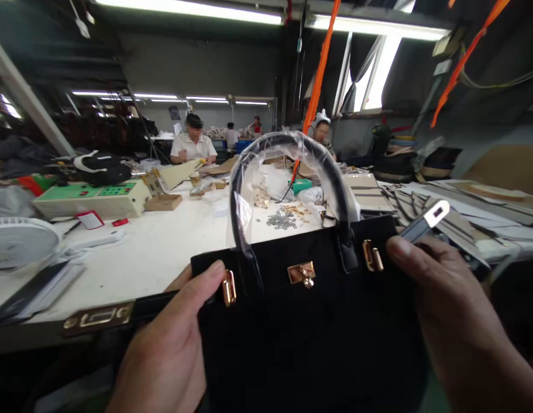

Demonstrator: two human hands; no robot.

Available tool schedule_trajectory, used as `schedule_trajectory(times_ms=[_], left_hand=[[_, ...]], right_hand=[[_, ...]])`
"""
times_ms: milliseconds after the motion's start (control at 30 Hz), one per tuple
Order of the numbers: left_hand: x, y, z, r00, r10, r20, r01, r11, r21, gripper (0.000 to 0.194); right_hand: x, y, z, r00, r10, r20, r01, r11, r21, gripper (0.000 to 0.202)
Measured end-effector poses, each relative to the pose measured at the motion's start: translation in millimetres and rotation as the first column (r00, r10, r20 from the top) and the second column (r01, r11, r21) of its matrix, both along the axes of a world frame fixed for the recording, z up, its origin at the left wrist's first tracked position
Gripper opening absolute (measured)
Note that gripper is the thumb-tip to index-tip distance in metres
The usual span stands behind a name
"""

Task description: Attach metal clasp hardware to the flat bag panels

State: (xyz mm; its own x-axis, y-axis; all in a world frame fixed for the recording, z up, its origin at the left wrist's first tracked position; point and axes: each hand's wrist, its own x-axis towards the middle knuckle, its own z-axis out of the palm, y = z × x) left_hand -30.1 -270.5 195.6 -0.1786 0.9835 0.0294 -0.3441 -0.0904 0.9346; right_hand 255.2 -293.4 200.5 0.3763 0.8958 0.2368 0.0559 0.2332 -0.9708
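A black handbag [309,338] faces me upright, gripped at both upper sides. My left hand [172,332] is closed on its left edge, thumb in front beside a gold slot fitting [229,288]. On the right edge, my right hand [442,298] is closed too, its thumb near another gold fitting [372,256]. A gold turn lock [301,273] sits at the top middle. The arched handle [238,201] is wrapped in clear plastic. Straps with metal ends stick out on both sides: the left strap end [98,317] and the right strap end [436,213]. Fingers behind the bag are mostly hidden.
Beyond the bag is a white worktable [172,241] with small metal parts [281,219]. A green-topped machine [94,198] and a white fan [23,244] stand left. Flat panels [477,212] lie right. Co-workers, including one person [193,143], sit across. Orange straps [322,69] hang down.
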Motion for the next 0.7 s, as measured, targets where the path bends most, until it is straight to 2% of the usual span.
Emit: schedule_trajectory(times_ms=[67,133,200,300,433,567,633,700], left_hand=[[8,17,-4.8,0.999,-0.02,0.034,0.017,0.997,0.073,0.038],[15,45,-20.7,0.996,-0.082,0.032,0.078,0.991,0.105,0.037],[20,80,-44.6,0.995,-0.096,-0.018,0.098,0.988,0.123,0.036],[21,129,-85.6,0.975,-0.066,-0.211,0.091,0.989,0.112,0.037],[19,172,-139.0,0.915,-0.076,-0.397,0.089,0.996,0.016,0.037],[16,195,-184.0,0.775,-0.079,-0.627,0.07,0.997,-0.039,0.02],[14,205,-199.0,0.677,-0.07,-0.733,0.077,0.997,-0.024,0.017],[14,213,-208.3,0.578,-0.055,-0.814,0.123,0.992,0.02,0.027]], right_hand=[[3,21,-10.3,0.994,0.018,0.107,-0.013,0.999,-0.041,0.047],[4,51,-26.5,0.979,0.03,0.204,-0.014,0.997,-0.079,0.054],[3,84,-46.5,0.961,0.043,0.273,-0.015,0.995,-0.103,0.057],[2,130,-83.0,0.928,0.037,0.371,0.016,0.99,-0.139,0.06],[6,174,-141.4,0.879,0.109,0.464,0.06,0.94,-0.335,0.061],[12,198,-189.0,0.762,0.228,0.607,0.106,0.88,-0.463,0.057],[13,206,-200.9,0.737,0.262,0.623,0.113,0.861,-0.496,0.056],[14,212,-205.1,0.698,0.285,0.657,0.136,0.848,-0.512,0.056]])
